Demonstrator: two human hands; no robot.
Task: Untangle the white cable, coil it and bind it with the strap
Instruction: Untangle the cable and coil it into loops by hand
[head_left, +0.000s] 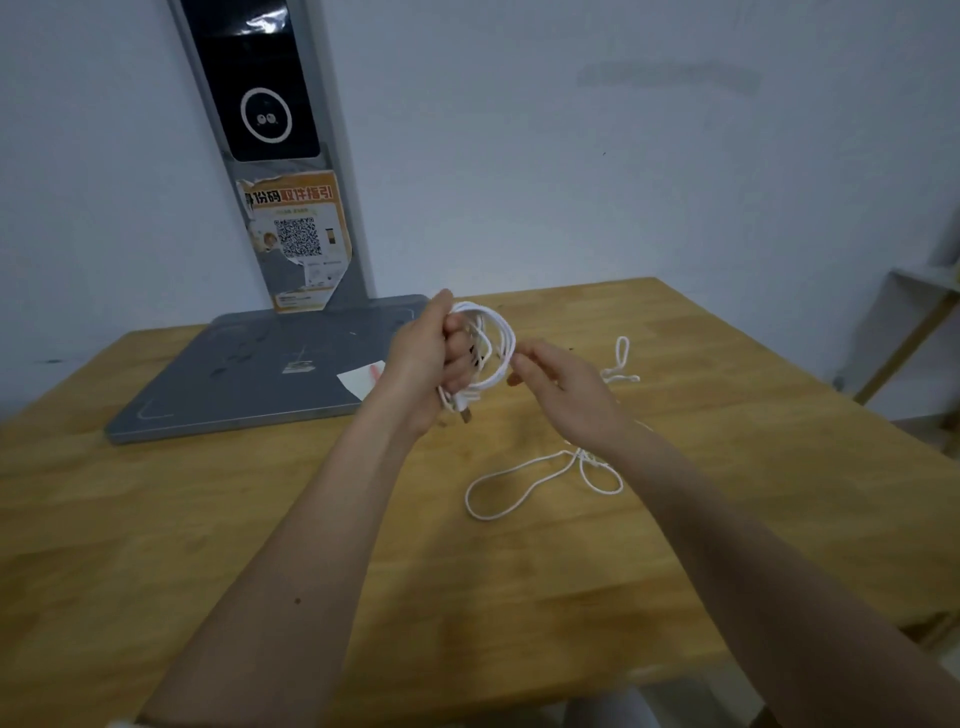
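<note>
Pale wooden tabletop (260, 519) fills the lower view, set against a plain white wall. Nearest, two bare forearms reach forward over it. Loose loops of the white cable (519, 488) lie on the wood just under the right wrist, with a further small loop beyond the right hand; whether that piece belongs to the same cable cannot be told. The right hand (566, 395) hovers above the table, fingers loosely curled, its fingertips at the outer edge of the coil; whether they pinch the strand is not clear. The left hand (431, 364) is closed around several wound turns of the cable, held upright as a round coil, with a plug end hanging below the fist. Behind, a grey flat base (234, 374) rests on the table, carrying a white slip of paper (361, 376) and an upright post (291, 208) with a QR-code sticker (298, 239) and a dark screen (260, 78). No containers are visible.
</note>
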